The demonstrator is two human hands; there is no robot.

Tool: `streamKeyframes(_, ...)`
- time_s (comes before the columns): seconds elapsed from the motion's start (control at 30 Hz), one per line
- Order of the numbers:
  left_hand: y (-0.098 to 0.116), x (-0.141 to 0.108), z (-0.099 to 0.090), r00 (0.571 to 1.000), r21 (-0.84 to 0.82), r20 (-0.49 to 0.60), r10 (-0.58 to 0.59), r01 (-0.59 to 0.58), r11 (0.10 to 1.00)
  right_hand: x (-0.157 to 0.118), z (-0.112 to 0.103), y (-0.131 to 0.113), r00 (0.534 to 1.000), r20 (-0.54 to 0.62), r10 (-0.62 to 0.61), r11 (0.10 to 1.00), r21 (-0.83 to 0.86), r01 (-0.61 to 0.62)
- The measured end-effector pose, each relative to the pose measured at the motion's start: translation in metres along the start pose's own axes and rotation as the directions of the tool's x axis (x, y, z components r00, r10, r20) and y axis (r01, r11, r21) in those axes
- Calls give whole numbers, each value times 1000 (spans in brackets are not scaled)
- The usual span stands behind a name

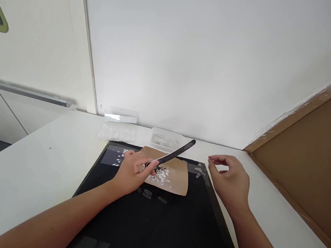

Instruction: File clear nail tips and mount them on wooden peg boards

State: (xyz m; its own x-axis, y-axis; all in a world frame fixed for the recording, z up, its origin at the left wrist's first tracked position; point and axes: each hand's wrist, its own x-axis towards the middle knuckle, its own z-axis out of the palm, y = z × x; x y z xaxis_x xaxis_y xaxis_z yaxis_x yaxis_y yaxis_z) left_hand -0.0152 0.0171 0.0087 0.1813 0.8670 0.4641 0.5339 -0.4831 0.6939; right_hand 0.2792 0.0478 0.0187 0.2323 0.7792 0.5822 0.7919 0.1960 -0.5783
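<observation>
Held between the thumb and fingers of my left hand (pixel 132 170) is a black, slightly curved nail file (pixel 177 152), tilted up to the right. Below it lies a brown sheet (pixel 180 181) with white chips (pixel 162 176) and some dark bits heaped on it. My right hand (pixel 232 184) hovers over the right edge of the black mat (pixel 163 232), thumb and index fingertip brought together. Whatever sits in that pinch is too small to make out. Clear false nail tips (pixel 147 194) rest on the mat in front of the sheet, and more clear tips (pixel 199 172) lie near my right hand.
Behind the mat stand a clear plastic box (pixel 166 139) with clear pieces and a transparent tray (pixel 117 132) by its lid. Small white squares (pixel 118 160) lie at the mat's left. A white wall (pixel 186 68) closes the back; a brown cardboard panel (pixel 313 164) leans at right.
</observation>
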Motion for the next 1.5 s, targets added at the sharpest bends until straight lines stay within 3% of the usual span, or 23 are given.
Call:
streamKeyframes(0.2,-4,1,1,1000,22,-1,-3,3,1000,13,-13,17,998,-10,67,995,-75,-68)
streamKeyframes(0.37,-6,0,1,1000,44,10,13,-14,999,20,-14,37,964,181,197,971,-173,-166)
streamKeyframes(0.47,-6,1,0,1000,48,5,21,-21,999,21,-10,47,949,234,212,971,-156,-179)
streamKeyframes(0.57,-5,1,-1,1000,58,1,30,-30,998,18,-2,52,963,232,138,990,-65,-127)
streamKeyframes(0.7,-5,2,-1,999,105,-27,34,-31,994,6,10,35,971,174,-163,986,53,156)
streamKeyframes(0.8,-6,2,-2,996,149,-88,19,-6,989,-11,15,3,899,184,-397,917,108,383)
streamKeyframes(0.9,-9,3,-2,989,172,-145,4,21,985,-31,16,-30,749,232,-621,783,232,577)
streamKeyframes(1.03,-13,5,-2,983,189,-185,5,30,981,-51,13,-58,580,371,-725,688,353,635)
streamKeyframes(1.1,-15,5,-2,982,196,-189,10,28,980,-55,10,-63,530,442,-723,684,352,639)
streamKeyframes(1.23,-16,5,-2,986,205,-169,15,20,978,-56,3,-62,479,552,-682,694,282,663)
streamKeyframes(1.5,-16,4,-2,992,222,-123,5,22,975,-58,5,-57,475,622,-622,673,115,731)
